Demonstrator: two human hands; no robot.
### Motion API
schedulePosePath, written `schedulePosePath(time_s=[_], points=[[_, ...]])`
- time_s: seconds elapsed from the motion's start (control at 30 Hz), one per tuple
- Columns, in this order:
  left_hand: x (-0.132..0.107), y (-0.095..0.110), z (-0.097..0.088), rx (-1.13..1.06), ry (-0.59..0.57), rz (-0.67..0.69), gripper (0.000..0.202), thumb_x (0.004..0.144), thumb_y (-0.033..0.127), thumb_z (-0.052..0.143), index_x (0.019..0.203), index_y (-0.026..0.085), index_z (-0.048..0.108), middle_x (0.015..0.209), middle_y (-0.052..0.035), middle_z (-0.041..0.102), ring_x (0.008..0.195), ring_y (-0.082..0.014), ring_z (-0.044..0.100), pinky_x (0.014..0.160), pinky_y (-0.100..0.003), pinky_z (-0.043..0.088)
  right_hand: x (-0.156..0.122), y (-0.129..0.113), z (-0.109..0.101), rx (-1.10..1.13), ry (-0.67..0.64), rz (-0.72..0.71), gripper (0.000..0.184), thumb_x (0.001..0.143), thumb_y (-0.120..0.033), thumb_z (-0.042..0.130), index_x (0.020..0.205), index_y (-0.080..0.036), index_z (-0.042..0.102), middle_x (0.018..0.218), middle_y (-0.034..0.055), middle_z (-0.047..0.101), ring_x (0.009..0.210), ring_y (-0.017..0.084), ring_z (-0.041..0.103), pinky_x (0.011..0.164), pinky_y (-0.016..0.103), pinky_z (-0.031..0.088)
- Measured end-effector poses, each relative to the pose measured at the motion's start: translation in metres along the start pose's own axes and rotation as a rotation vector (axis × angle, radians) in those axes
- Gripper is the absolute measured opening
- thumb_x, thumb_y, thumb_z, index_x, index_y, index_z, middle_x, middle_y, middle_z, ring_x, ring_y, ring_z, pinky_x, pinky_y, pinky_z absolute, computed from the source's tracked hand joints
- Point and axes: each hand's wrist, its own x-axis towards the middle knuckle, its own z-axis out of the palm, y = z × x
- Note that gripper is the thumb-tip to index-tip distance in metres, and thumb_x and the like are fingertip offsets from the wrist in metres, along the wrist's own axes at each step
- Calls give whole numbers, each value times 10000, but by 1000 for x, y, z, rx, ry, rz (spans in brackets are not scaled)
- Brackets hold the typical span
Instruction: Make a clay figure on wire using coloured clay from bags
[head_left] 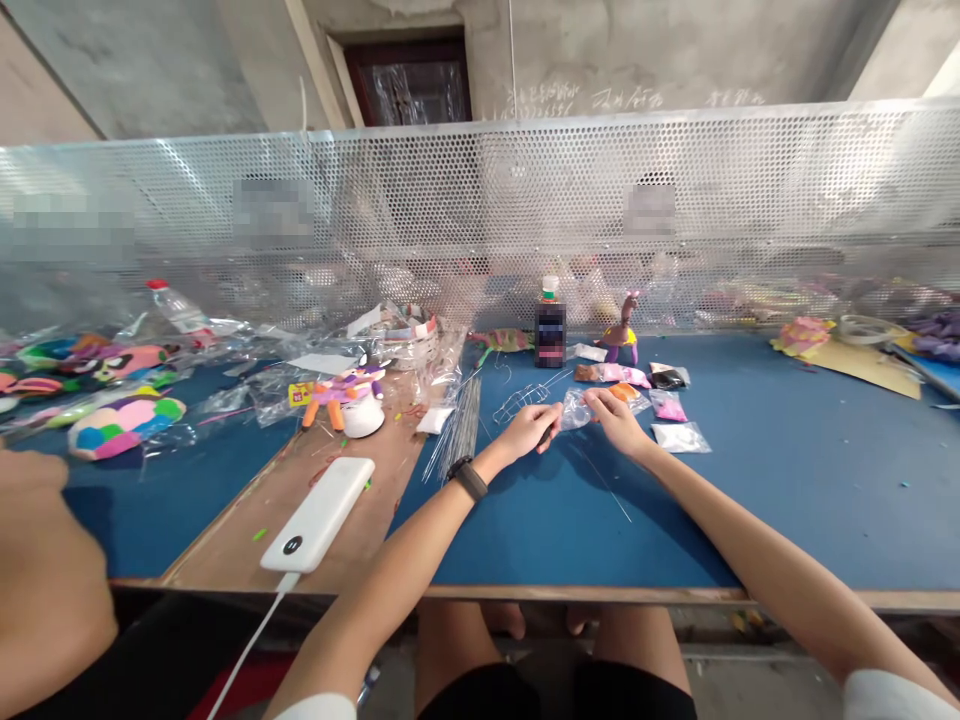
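Note:
Over the blue tabletop, a small clear plastic bag (576, 411) spans the gap between my two hands. My right hand (616, 420) pinches its right side with thumb and fingers. On its left side, my left hand (531, 430) is closed, fingertips at the bag's edge; a small dark spot shows under these fingers, too small to name. Just behind my left hand lies a bent wire frame (517, 402). A bundle of thin straight wires (459, 432) rests to the left. Packets of pink clay (667, 405), white clay (681, 437) and black clay (669, 376) lie right of my right hand.
A dark-labelled bottle (550, 335) and a clay animal figure (621, 332) stand before the perforated metal screen (585, 200). Left are a white power bank (322, 515) with a cable, a white tub (363, 416) and colourful clay figures (126, 425). Another person's arm (49, 570) enters at far left.

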Motion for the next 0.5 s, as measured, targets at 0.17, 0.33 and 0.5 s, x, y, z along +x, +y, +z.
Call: schedulePosePath(time_s=[0.17,0.33,0.5], points=[[-1,-1,-4,159,101,38,548,972,677,477,753,178,534,618,43,520,378,-58,451,400,-221,299,-1,2,-1,-6,-35,58,537,857,-729,608,973,-209,678,1007,55,688,958,213,625,773,316,572],[-2,-6,-4,171,74,-5,484,984,654,486,939,180,575,642,65,525,347,-55,416,379,-220,304,-3,-3,2,-26,-39,13,548,879,-730,576,1020,-212,691,1115,77,690,1009,230,632,777,317,575],[1,-8,-9,154,12,-91,504,995,658,445,1020,173,580,606,61,555,303,-67,397,347,-220,254,-3,-12,1,-116,-26,-92,565,909,-732,532,1016,-205,706,1003,68,681,879,204,620,734,310,549]])
